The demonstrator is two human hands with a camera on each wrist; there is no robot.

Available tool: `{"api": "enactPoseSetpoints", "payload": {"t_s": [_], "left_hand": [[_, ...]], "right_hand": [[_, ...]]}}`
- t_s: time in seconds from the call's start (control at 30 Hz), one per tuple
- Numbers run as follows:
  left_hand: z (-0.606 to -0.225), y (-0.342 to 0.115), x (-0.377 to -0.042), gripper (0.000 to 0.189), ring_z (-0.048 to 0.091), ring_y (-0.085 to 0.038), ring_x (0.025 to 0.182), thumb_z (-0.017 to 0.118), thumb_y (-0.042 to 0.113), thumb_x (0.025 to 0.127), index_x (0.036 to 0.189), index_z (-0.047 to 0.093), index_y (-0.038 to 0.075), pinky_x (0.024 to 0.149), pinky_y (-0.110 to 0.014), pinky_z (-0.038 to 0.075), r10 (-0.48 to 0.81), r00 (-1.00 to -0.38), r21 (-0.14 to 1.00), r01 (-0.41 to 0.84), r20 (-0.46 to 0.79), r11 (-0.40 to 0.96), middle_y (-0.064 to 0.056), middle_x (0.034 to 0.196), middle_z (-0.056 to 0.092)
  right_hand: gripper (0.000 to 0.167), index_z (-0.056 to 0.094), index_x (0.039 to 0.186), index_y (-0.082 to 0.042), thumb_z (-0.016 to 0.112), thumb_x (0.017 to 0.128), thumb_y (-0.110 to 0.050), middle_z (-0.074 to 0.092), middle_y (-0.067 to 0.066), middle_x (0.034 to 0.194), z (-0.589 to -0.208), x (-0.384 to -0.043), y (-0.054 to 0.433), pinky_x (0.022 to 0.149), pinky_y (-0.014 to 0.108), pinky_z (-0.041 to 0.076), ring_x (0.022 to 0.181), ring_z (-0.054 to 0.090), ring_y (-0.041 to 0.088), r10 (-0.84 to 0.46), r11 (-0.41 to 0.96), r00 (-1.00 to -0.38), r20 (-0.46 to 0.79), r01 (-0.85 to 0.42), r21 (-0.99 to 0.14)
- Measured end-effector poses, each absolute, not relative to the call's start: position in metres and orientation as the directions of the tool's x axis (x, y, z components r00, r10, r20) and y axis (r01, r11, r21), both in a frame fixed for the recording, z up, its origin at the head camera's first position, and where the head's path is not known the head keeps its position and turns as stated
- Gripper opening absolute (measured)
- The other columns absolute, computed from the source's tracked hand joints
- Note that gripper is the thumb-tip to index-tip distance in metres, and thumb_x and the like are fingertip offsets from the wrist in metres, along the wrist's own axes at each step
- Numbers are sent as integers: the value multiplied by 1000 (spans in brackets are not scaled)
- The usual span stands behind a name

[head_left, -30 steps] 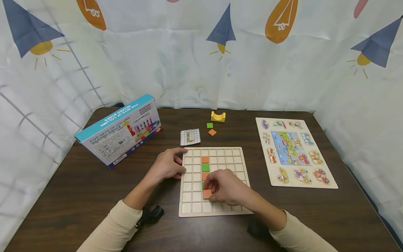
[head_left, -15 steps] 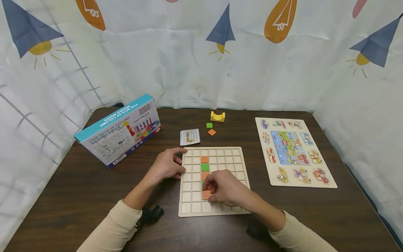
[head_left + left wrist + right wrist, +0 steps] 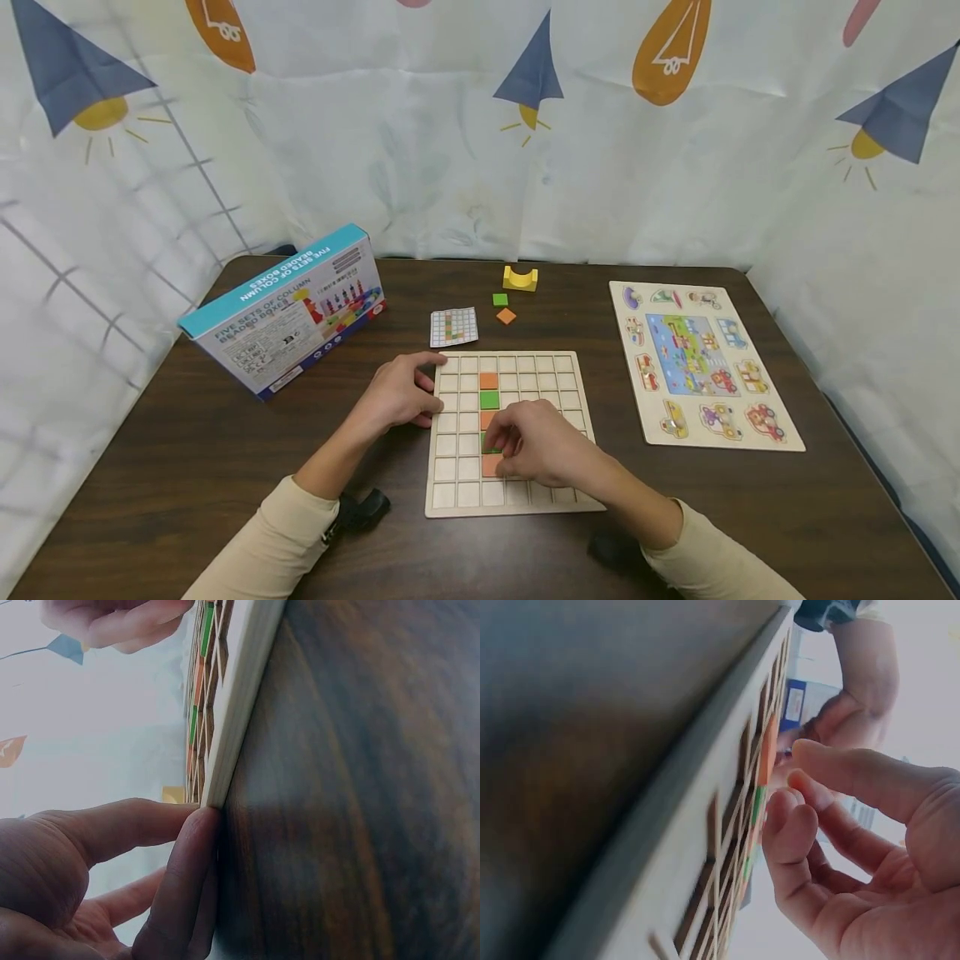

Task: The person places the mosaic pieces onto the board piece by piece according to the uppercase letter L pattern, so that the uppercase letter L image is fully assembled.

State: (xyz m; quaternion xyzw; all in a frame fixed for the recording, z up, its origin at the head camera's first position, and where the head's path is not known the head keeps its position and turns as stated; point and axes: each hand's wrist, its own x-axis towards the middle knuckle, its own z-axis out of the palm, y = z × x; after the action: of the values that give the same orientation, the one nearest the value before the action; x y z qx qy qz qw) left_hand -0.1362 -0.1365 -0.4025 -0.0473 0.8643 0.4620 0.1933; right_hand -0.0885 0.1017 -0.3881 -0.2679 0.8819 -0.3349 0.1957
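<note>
A wooden grid board [image 3: 459,496] lies before me, with a column of orange and green tiles in its third column. My left hand [image 3: 397,392] holds the board's left edge near the far corner; the left wrist view shows its fingertips [image 3: 196,825] against that rim. Over the column's near end hovers my right hand [image 3: 543,446], fingers bent. Below them is the nearest orange tile [image 3: 491,465], standing slightly proud of the grid in the right wrist view. A gap shows between the right thumb and the fingers [image 3: 791,832], with no tile pinched there.
A pattern card [image 3: 453,327] lies beyond the board. Near it are a loose green tile [image 3: 500,299], a loose orange tile [image 3: 506,316] and a yellow arched block [image 3: 520,278]. A cardboard box [image 3: 292,312] leans at left; a picture puzzle board [image 3: 705,362] is at right.
The nearest orange tile has shifted slightly and lies squarer in the column. My right fingers have lifted a little from it. The left hand stays at the board's edge.
</note>
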Motion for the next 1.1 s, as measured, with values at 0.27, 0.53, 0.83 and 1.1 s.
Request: {"api": "enactPoseSetpoints", "payload": {"t_s": [0.27,0.53,0.83,1.1], "left_hand": [[-402,-137,-138,69,70,-21,65,83,-3,82,145,59,14,57,-34,66,100,-920,779,-260,-379,570,-17,106,60],[-403,-137,-138,68,70,-21,65,82,-4,82,144,59,14,57,-34,66,103,-921,783,-256,-375,566,-17,106,60],[-403,-136,-136,69,70,-21,64,83,-4,81,144,60,14,57,-34,66,102,-919,783,-263,-381,564,-17,105,60],[-402,-136,-135,69,70,-20,63,81,-5,82,144,60,13,56,-34,66,100,-921,787,-261,-376,559,-18,105,60]], "right_hand": [[19,77,86,-11,82,76,4,65,-7,74,-387,-91,105,62,22,53,70,59,8,-624,635,-758,-189,-351,-688],[19,77,86,-11,81,77,5,66,-7,74,-386,-92,106,62,21,53,69,59,7,-637,634,-747,-189,-369,-680],[16,79,96,-10,81,83,-1,69,-7,80,-375,-119,115,68,22,56,75,62,10,-590,663,-781,-204,-326,-674],[20,78,108,-6,78,88,-5,74,1,93,-365,-172,121,77,28,60,84,66,13,-495,700,-858,-137,-300,-649]]}}
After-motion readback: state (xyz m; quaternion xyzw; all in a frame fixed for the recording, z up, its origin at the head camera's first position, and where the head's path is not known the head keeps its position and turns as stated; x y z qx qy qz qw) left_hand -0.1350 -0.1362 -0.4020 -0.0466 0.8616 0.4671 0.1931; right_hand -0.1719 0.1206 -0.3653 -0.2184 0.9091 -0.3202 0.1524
